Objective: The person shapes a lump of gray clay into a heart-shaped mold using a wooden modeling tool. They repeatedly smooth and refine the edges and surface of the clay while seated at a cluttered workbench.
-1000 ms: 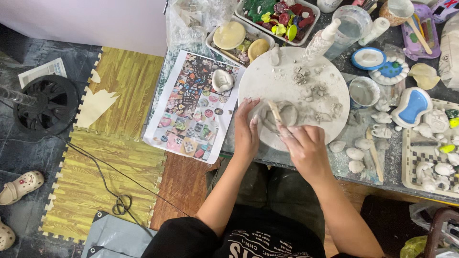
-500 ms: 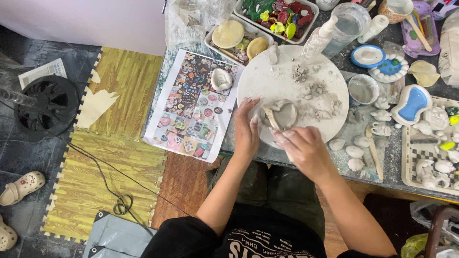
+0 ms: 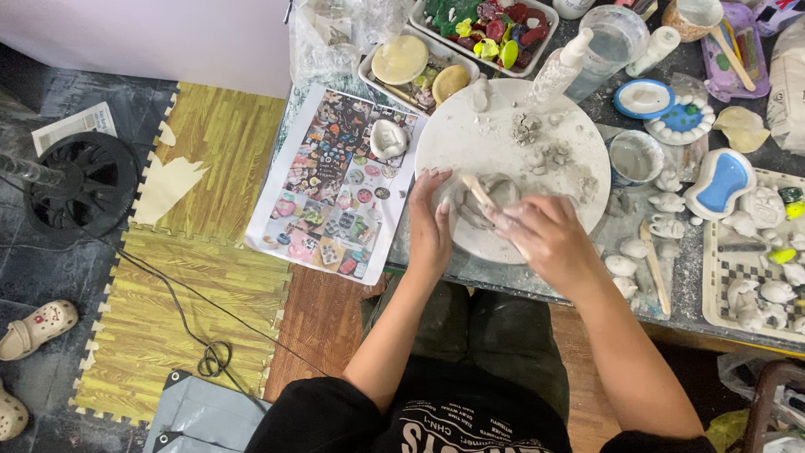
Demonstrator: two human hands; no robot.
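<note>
A grey clay lump [image 3: 486,201] sits between both hands on a round white board [image 3: 470,143]. The left hand [image 3: 430,226] cups it at nine o'clock; the right hand [image 3: 545,239] pinches a wooden stick [image 3: 478,191]. A printed picture sheet [image 3: 335,184] lies at nine o'clock on the counter [image 3: 671,294].

A printed sheet of small coloured pictures [image 3: 340,180] hangs over the tabletop [image 3: 696,294] edge, a small white clay shell [image 3: 387,138] lying on it. Behind it sits a tray of coloured pieces [image 3: 486,25]; a blue-centred dish [image 3: 725,180] stands well to the side. On the floor, a black round fan [image 3: 84,184] rests beside yellow foam mats [image 3: 210,277], near pale sandals [image 3: 33,329]
</note>
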